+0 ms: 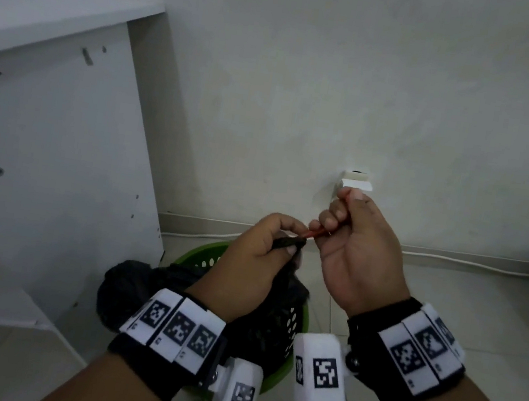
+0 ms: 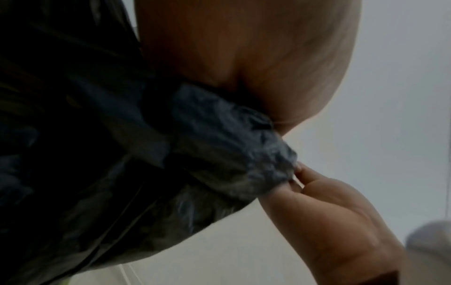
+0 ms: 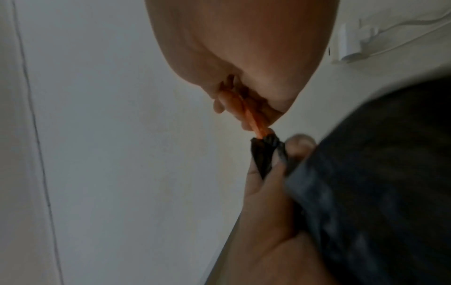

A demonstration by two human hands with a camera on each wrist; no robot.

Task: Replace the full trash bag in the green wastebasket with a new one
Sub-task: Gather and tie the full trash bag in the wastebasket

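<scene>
Over the green wastebasket (image 1: pixel 203 254), a person's left hand (image 1: pixel 247 259) pinches the gathered neck of the full black trash bag (image 1: pixel 126 286) while the right hand (image 1: pixel 359 248) grips its orange drawstring (image 1: pixel 316 233), best pulled steadily against that firm hold.

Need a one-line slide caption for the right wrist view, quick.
Right hand pulls the orange drawstring out of the black trash bag's gathered neck, pinched by the left hand.

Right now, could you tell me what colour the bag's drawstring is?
Orange-red drawstring; the right wrist view shows it best.
</scene>
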